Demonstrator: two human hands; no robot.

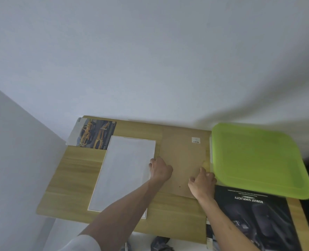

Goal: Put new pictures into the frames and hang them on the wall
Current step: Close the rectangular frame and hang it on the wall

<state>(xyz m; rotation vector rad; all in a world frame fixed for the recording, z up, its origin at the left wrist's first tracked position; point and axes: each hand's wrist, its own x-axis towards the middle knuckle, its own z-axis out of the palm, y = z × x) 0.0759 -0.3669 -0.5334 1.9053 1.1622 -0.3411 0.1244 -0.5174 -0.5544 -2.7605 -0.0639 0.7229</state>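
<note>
A white picture frame (124, 171) lies flat on the wooden table (74, 182), left of centre. To its right lies a brown backing board (182, 153) with a small white label near its far corner. My left hand (160, 169) rests at the board's left edge, beside the frame, fingers curled on the edge. My right hand (201, 183) touches the board's right edge near the green lid. A picture of yellow cars (94, 134) lies at the table's far left corner. A dark poster (253, 220) with white lettering lies at the near right.
A bright green plastic lid (258, 160) covers a box at the table's right side, close to my right hand. A plain white wall (150, 60) rises behind the table. A second wall meets it on the left. A dark object (161, 243) lies on the floor below.
</note>
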